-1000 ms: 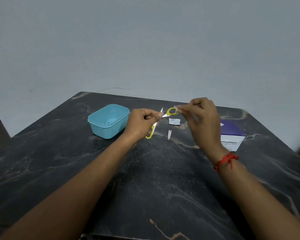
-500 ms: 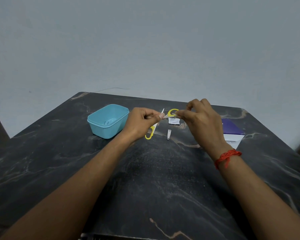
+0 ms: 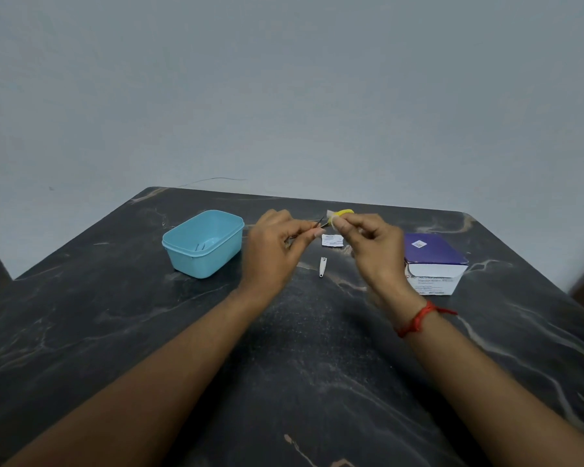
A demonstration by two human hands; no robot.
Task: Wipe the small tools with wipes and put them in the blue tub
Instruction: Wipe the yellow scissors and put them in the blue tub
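**Scissors mid-wipe, clipper waiting**

Just above frame centre, the left hand (image 3: 277,246) pinches the scissors (image 3: 346,213) near the blade end, fingers curled round them. The right hand (image 3: 373,251) pinches a white wipe (image 3: 332,218) against the yellow handle. The scissors are held in the air above the table (image 3: 115,332), not in the tub (image 3: 199,264). The tub stands left of centre, and a small metal piece lies on its floor; it looks like a tool already cleaned, though it is too small to name. A clipper (image 3: 322,266) lies on the table between the two hands, apparently not yet wiped. A torn sachet (image 3: 331,240) lies just behind it, and the wipe box (image 3: 432,261) sits at right.

By my reading the task is about midway: the scissors need finishing and dropping in, then the clipper.
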